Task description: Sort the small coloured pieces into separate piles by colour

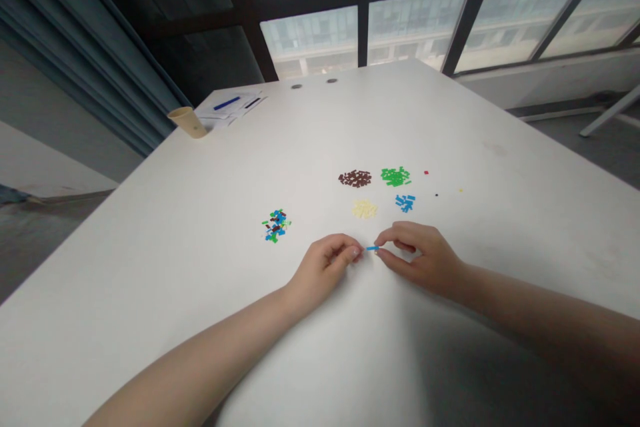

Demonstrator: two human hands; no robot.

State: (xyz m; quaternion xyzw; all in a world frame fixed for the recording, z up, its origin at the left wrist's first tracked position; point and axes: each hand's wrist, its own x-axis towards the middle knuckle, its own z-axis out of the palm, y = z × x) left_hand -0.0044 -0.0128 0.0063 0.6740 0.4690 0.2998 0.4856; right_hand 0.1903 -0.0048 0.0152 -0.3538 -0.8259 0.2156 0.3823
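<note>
Low over the table, my right hand (423, 253) pinches a small blue plastic piece (371, 249) between thumb and forefinger. My left hand (327, 263) is closed, its fingertips at the left end of that same piece. How the piece is built is too small to tell. Just beyond my hands lie sorted piles of tiny pieces: pale yellow pieces (365, 208), blue pieces (405, 203), brown pieces (355, 178) and green pieces (395, 176). A mixed-colour pile (276, 225) sits to the left of my left hand.
Single bits lie at the right: a red piece (426, 172), a dark piece (437, 195) and a yellow piece (461, 190). A tan paper cup (189, 123) stands by the table's far left edge, beside papers (233, 109) with a blue pen (227, 103). Windows rise behind the white table (310, 140).
</note>
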